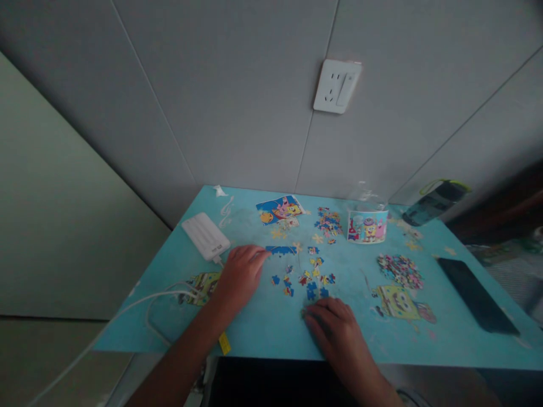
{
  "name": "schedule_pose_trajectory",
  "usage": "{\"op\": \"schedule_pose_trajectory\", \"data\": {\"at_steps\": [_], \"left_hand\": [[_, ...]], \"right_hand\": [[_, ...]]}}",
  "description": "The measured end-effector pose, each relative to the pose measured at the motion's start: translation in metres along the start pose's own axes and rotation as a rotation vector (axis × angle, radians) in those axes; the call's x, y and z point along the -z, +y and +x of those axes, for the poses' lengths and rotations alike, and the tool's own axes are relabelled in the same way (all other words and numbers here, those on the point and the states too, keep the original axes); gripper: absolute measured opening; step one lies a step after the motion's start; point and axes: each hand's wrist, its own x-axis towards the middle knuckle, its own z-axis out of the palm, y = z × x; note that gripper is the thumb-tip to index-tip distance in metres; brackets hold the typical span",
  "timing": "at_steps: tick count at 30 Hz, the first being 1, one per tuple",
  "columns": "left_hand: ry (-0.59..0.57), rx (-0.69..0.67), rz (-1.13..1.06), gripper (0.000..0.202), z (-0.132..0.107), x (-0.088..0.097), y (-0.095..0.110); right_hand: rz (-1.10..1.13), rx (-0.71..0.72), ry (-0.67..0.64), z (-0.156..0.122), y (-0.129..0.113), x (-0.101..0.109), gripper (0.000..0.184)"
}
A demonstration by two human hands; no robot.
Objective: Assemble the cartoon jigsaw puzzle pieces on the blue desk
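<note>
A strip of joined blue puzzle pieces (pixel 281 250) lies on the light blue table mat (pixel 263 322). My left hand (pixel 240 276) rests flat beside it, fingers stretched toward its left end, holding nothing I can see. My right hand (pixel 335 328) lies palm down with fingers curled on the mat, just below several loose blue and yellow pieces (pixel 311 280). I cannot see anything under its fingers.
A white power bank (pixel 206 236) with a cable (pixel 139 302) sits at the left. A cartoon reference picture (pixel 280 209), a clear container with a cartoon label (pixel 367 225), two piles of pieces (pixel 328 221) (pixel 399 270), a dark phone (pixel 475 294) and a bottle (pixel 432 202) lie further back and right.
</note>
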Motion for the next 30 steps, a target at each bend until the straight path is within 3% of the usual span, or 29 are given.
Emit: {"op": "schedule_pose_trajectory", "data": {"at_steps": [4,9,14,19,24,27,30], "left_hand": [[-0.056,-0.053,0.011,0.033,-0.023,0.008,0.008],[-0.041,-0.063,0.039,0.035,-0.048,0.001,0.01],[-0.038,-0.065,0.058,0.036,-0.054,-0.008,0.014],[-0.053,-0.061,0.074,0.034,-0.055,-0.01,0.019],[-0.073,-0.078,0.077,0.035,-0.056,-0.011,0.021],[-0.07,-0.09,0.088,0.033,-0.055,-0.013,0.022],[-0.06,-0.1,0.086,0.033,-0.054,-0.016,0.021]], "right_hand": [[-0.074,0.001,0.09,0.011,0.009,0.003,0.021],[-0.179,0.021,0.119,0.024,0.01,-0.005,0.019],[-0.167,0.078,0.137,0.022,0.003,-0.015,0.02],[-0.133,0.138,0.072,0.028,0.007,0.002,0.02],[-0.077,0.157,0.095,0.09,0.041,0.034,0.025],[0.006,0.187,0.249,0.136,0.063,0.039,0.027],[0.006,0.212,0.429,0.157,0.076,0.03,0.025]]}}
